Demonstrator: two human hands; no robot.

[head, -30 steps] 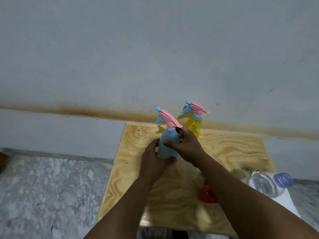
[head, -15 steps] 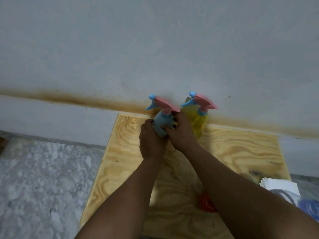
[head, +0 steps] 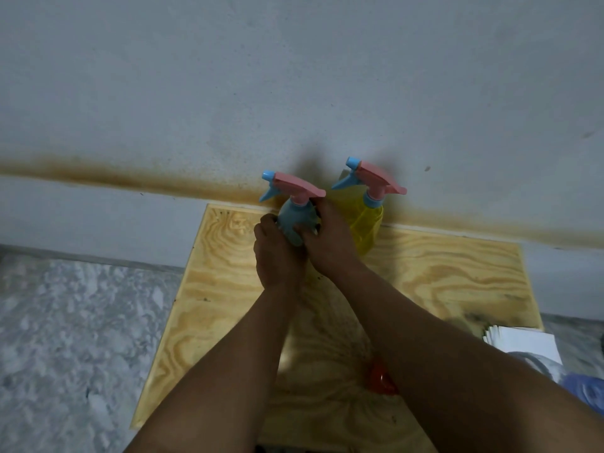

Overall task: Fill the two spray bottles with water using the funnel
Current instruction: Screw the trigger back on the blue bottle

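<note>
At far edge of table [head: 457,273], by the wall, my left hand [head: 276,253] and right hand [head: 330,240] both grip the blue spray bottle [head: 294,220] beside the yellow one [head: 367,223]; I judge uncapping comes next, funnel [head: 379,380] waiting near.

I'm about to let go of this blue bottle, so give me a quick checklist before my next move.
1. Blue spray bottle upright: ok.
2. Held by both left hand and right hand: ok.
3. Pink trigger head on the blue bottle: ok.
4. Yellow spray bottle upright beside it, near the wall: ok.
5. Gap between the two bottles: cannot tell, the right hand hides it.
6. Water levels in either bottle: cannot tell.
</note>
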